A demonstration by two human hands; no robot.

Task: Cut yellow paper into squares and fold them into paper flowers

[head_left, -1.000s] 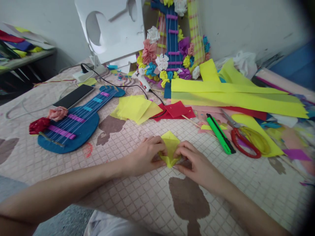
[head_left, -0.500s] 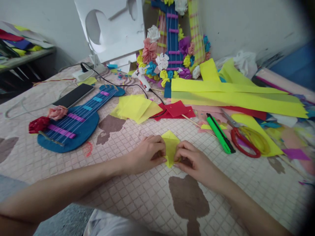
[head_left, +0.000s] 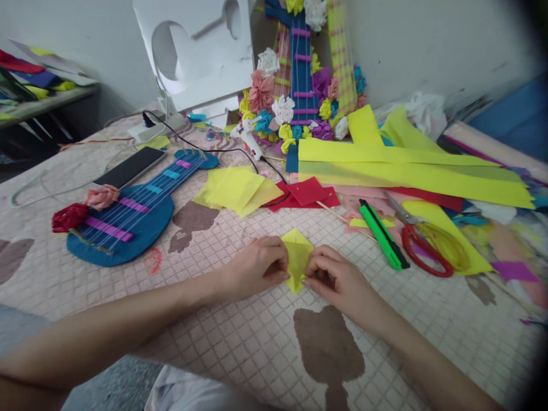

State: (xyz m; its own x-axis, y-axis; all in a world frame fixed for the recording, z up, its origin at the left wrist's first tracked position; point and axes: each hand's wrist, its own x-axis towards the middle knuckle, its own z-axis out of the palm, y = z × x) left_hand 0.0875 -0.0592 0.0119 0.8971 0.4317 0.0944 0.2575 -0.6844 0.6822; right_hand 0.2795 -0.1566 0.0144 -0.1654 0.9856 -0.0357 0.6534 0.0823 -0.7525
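Note:
A small square of yellow crepe paper (head_left: 297, 257) stands corner-up between my two hands, low over the quilted tablecloth. My left hand (head_left: 266, 262) pinches its left edge, fingers curled. On the other side my right hand (head_left: 327, 273) has thumb and fingers closed on the right edge, near the lower corner. Beyond them lie a loose pile of yellow paper squares (head_left: 233, 188) and some red paper squares (head_left: 308, 192), with a thin wooden stick (head_left: 331, 211) reaching out from the red ones.
At left lies a blue paper guitar (head_left: 141, 217) with paper roses, beside a phone (head_left: 131, 166). A white glue gun (head_left: 248, 140) sits behind. To the right are a green cutter (head_left: 383, 234), red-handled scissors (head_left: 423, 251) and long yellow strips (head_left: 406, 171). A flower-covered guitar (head_left: 302, 74) stands at the back.
Both hands stay nearly where they were, holding the yellow paper. My right fingertips have shifted very slightly at its edge. The whole view has moved a little.

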